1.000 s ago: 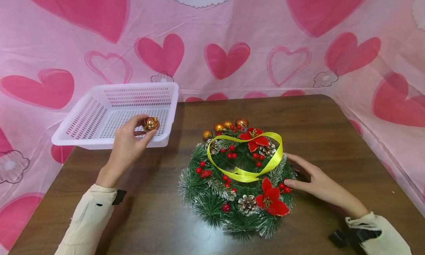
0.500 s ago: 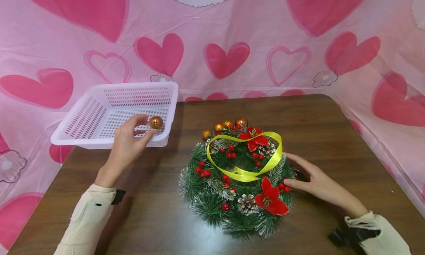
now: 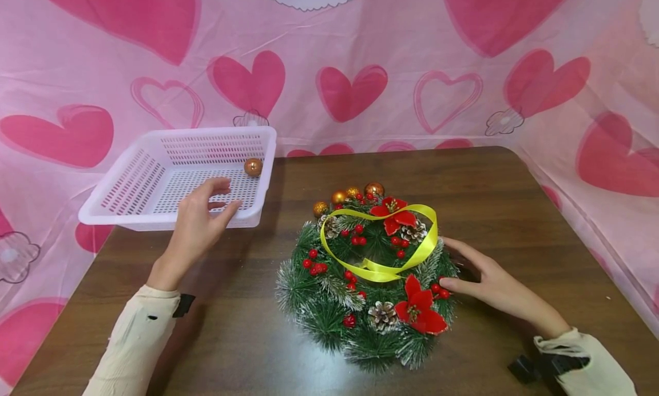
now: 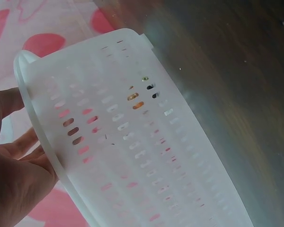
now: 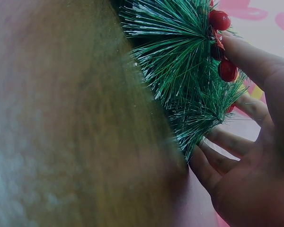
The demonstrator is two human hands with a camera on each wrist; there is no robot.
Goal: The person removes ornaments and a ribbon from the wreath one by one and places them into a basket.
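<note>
Head view: one bauble (image 3: 253,167) is lying in the basket (image 3: 128,216) — left hand (image 3: 198,221) released beside it, right hand (image 3: 494,287) steadying the wreath (image 3: 368,281), baubles remaining.

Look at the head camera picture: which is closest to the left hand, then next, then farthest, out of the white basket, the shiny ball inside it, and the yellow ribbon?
1. White basket: the left hand is right at its front rim.
2. Shiny ball: inside the basket, at its far right corner.
3. Yellow ribbon: on the wreath, off to the right.
</note>
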